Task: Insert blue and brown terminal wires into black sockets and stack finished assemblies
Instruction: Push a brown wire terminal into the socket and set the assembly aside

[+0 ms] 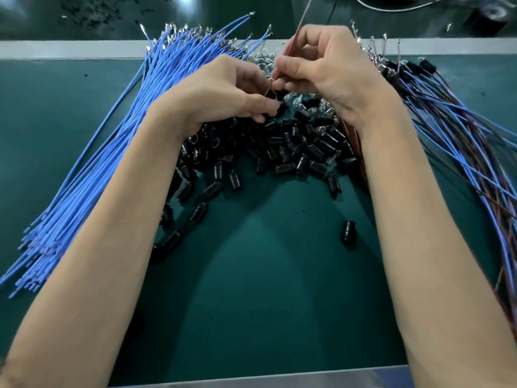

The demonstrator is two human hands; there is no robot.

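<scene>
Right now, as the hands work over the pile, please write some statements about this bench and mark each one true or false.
1. The right hand pinches a brown wire. True.
2. The loose blue wires lie to the right of the black sockets. False: they lie to the left.
3. A lone socket lies apart from the pile on the green mat. True.
4. The left hand rests flat on the mat. False: its curled fingers pinch a held socket above the pile.
5. The finished assemblies contain blue and brown wires. True.
</scene>
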